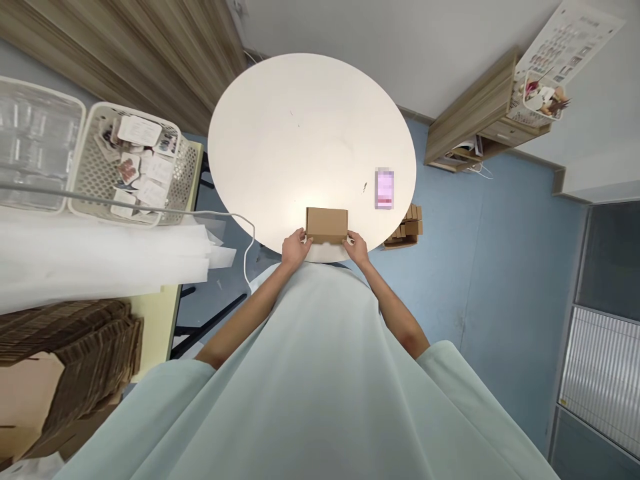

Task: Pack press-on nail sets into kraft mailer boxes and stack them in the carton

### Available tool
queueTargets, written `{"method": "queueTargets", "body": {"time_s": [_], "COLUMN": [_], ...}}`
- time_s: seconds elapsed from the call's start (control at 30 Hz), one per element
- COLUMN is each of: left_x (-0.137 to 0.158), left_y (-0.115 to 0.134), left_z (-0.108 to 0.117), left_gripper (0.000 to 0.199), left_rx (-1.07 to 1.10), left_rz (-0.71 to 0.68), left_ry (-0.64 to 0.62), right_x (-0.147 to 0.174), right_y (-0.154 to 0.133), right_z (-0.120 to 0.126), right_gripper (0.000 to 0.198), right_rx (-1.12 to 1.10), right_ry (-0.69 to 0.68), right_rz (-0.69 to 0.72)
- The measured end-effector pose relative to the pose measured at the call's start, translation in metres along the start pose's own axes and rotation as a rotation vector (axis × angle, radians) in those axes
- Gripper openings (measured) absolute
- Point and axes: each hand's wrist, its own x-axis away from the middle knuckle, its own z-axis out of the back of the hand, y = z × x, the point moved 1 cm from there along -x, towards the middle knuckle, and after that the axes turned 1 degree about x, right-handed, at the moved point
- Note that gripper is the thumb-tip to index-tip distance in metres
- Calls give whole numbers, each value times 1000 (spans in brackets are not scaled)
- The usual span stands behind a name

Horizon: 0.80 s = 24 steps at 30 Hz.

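Observation:
A small brown cardboard box [327, 225] with its lid down lies at the near edge of the round white table [305, 127]. My left hand [295, 249] grips its left end, the thumb at the front corner. At the opposite end my right hand [357, 249] holds the box in the same way, fingers along the side and thumb at the front. What the box contains is hidden.
A blurred pink phone-like item [385, 189] lies on the table's right. Beyond that edge stands a carton of small boxes [407, 230]. On the left are plastic baskets [80, 190], white foam sheets [100, 257], stacked flat cardboard [95, 347] and a white cable [247, 257].

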Motion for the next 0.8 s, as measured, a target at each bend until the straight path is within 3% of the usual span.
{"method": "queueTargets", "body": {"time_s": [0.1, 0.3, 0.5, 0.67, 0.8], "left_x": [7, 7, -8, -15, -19], "left_y": [11, 23, 7, -10, -17], "left_z": [9, 21, 19, 20, 16], "left_gripper": [55, 48, 54, 64, 61], "left_rx": [48, 140, 264, 276, 241], "left_rz": [-31, -53, -66, -163, -209], "left_ry": [59, 88, -13, -131, -119], "right_x": [4, 9, -1, -4, 0], "right_y": [-7, -19, -12, 0, 4], "right_z": [10, 35, 38, 38, 34], "right_gripper": [42, 49, 46, 55, 58], "right_rx": [-100, -89, -175, -191, -135], "right_ry": [21, 72, 26, -44, -49], "right_rz": [30, -61, -14, 23, 55]}}
